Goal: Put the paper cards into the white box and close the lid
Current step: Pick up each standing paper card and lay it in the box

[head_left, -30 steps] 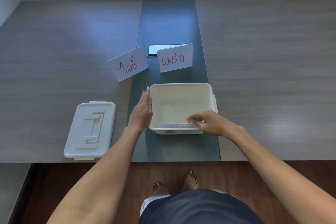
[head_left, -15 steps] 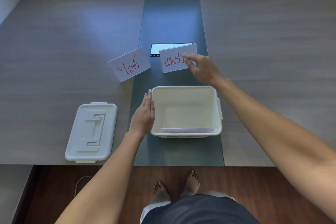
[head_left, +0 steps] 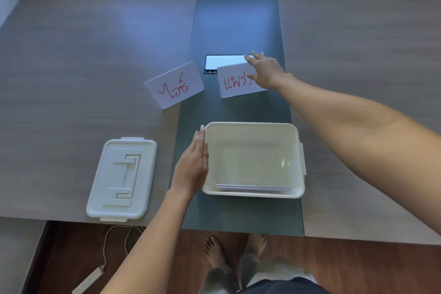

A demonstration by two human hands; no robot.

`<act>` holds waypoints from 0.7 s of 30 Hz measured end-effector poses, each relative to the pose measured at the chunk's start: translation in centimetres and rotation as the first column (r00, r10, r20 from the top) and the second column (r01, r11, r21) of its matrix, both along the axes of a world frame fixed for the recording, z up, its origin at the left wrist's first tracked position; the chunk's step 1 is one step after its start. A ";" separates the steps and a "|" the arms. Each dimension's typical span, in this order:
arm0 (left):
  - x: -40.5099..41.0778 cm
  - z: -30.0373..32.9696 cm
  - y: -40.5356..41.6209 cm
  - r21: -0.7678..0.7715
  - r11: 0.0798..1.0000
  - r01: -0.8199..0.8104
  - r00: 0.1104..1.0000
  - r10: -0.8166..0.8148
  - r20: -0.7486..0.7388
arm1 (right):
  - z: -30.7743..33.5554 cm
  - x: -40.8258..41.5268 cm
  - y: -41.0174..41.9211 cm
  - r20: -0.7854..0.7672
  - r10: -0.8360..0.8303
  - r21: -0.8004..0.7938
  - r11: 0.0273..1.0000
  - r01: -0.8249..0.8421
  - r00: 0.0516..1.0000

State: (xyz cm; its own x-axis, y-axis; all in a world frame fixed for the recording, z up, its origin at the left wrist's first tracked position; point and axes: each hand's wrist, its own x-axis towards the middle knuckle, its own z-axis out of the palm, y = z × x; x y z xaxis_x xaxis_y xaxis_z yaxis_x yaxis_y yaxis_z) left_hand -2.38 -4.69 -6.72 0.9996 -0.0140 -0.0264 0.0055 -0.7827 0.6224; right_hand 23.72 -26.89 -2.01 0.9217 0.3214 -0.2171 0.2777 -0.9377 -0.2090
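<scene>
The open white box stands on the table's dark centre strip, with a paper card lying against its near wall inside. My left hand rests flat against the box's left wall, fingers straight. Two folded cards with red writing stand beyond the box. The left card stands alone, tilted. My right hand pinches the right card at its upper right corner, fingers behind and thumb in front; the card's base is still on the table. The white lid lies flat to the left of the box.
A dark phone with a bright screen lies just behind the right card. The table's near edge runs below the box and lid. A cable and power strip lie on the wooden floor by my bare feet.
My right hand left the card it had placed in the box, reached forward and closed its fingers on the right standing card. My left hand stayed against the box.
</scene>
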 end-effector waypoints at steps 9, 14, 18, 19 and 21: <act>-0.1 0.0 0.1 0.005 1.000 0.004 1.000 -0.004 -0.006 | -0.7 0.8 0.0 0.058 -0.021 -0.087 0.996 0.026 0.998; -0.2 0.1 0.0 -0.008 1.000 0.005 1.000 -0.006 -0.017 | -0.1 -1.1 -0.6 0.027 -0.031 -0.033 0.999 0.032 0.999; -0.2 0.3 0.0 -0.019 1.000 0.007 1.000 -0.008 -0.029 | 1.6 -2.9 -1.0 0.034 -0.081 0.102 0.992 0.078 0.996; -0.2 0.3 0.0 -0.025 1.000 0.005 0.999 -0.005 -0.034 | 2.2 -3.5 -1.2 0.040 -0.088 0.127 0.988 0.082 0.995; -0.2 0.3 0.0 -0.042 0.999 0.001 0.999 -0.003 -0.049 | 3.3 -4.8 -1.6 0.069 -0.091 0.167 0.983 0.078 0.993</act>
State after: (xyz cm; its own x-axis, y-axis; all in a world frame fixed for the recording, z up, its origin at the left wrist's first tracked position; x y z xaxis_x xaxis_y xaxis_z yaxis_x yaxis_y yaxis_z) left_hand -2.59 -4.71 -6.38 0.9970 -0.0178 -0.0747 0.0355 -0.7560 0.6536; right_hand 18.89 -28.53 1.31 0.9588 0.2672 -0.0964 0.2201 -0.9133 -0.3428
